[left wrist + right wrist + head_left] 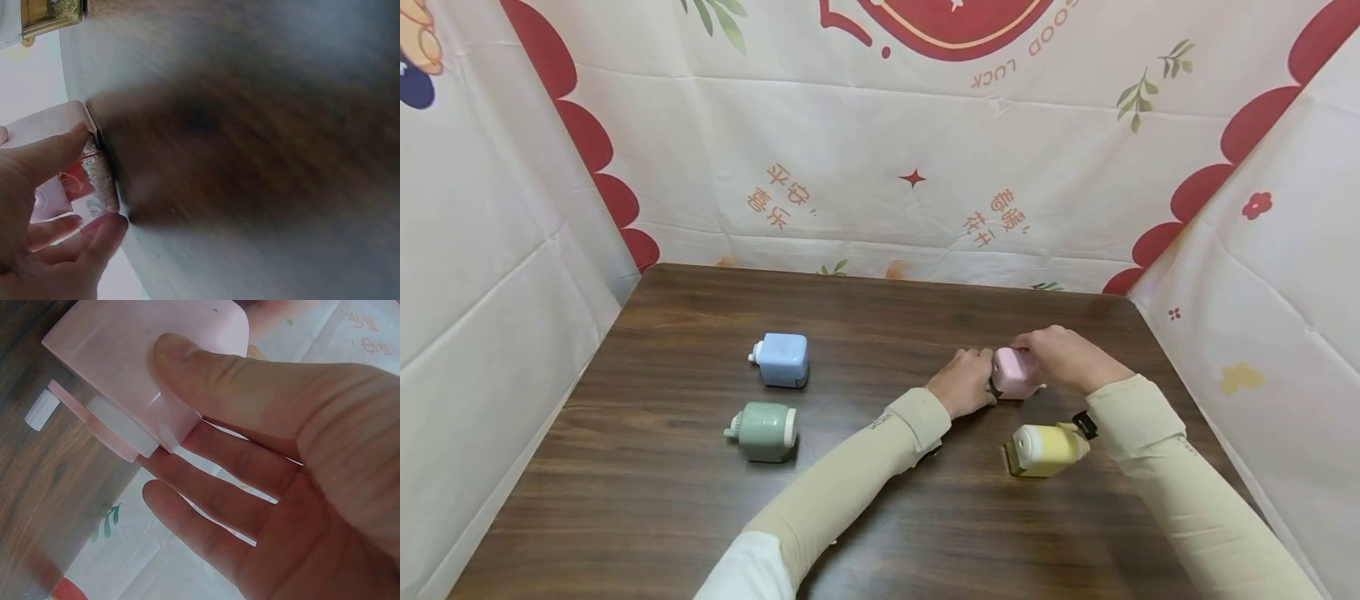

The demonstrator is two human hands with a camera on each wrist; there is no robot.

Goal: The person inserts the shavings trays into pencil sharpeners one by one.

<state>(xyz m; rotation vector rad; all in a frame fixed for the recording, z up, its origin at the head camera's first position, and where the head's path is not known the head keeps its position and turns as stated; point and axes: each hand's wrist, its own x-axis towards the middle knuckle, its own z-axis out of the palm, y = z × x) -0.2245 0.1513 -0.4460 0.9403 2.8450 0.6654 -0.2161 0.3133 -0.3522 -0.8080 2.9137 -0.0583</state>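
A pink hand-crank pencil sharpener [1013, 372] lies at the right back of the table between both hands. My left hand [961, 385] pinches its front end, where the left wrist view shows a see-through shavings drawer [99, 178] between thumb and fingertips. My right hand [1063, 358] holds the pink body, thumb across one side and fingers beneath it in the right wrist view. The crank handle [106, 434] with its white knob [42, 410] sticks out beside those fingers. Close under the right wrist lies a yellow pencil sharpener [1047, 450].
At the left of the brown table [647, 500] are a blue pencil sharpener [784, 358] and, nearer, a green one [765, 431]. Printed white cloth [865, 133] hangs behind the table and along both sides.
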